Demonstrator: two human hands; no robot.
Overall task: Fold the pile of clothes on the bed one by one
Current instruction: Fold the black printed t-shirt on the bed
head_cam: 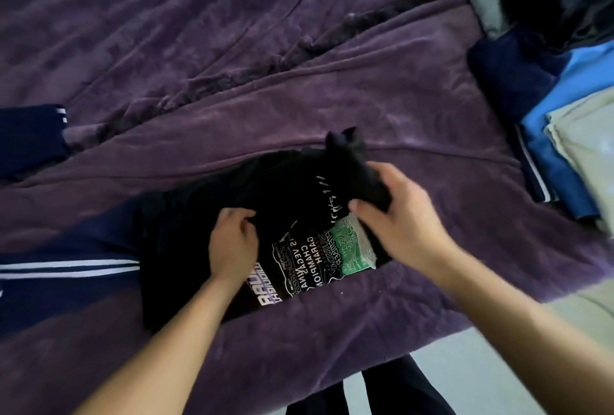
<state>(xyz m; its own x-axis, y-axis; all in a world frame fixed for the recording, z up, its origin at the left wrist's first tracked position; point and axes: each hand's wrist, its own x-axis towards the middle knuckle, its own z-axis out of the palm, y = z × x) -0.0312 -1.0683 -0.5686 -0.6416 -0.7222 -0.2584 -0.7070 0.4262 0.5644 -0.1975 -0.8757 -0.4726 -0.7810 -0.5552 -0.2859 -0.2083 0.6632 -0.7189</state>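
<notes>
Head view: two hands (left (232, 242), right (395, 212)) grip one black shirt (265, 188).

I see the black shirt (285, 188) bunched on the bed (232, 65) near the front edge, its print showing mirrored, left side overlapping navy striped pants (66, 288); more clothes (548, 149) stacked far right.

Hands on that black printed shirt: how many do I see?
2. The left hand grips the black shirt near its middle; the right hand grips bunched fabric at its far right end. No other hand shows.
</notes>
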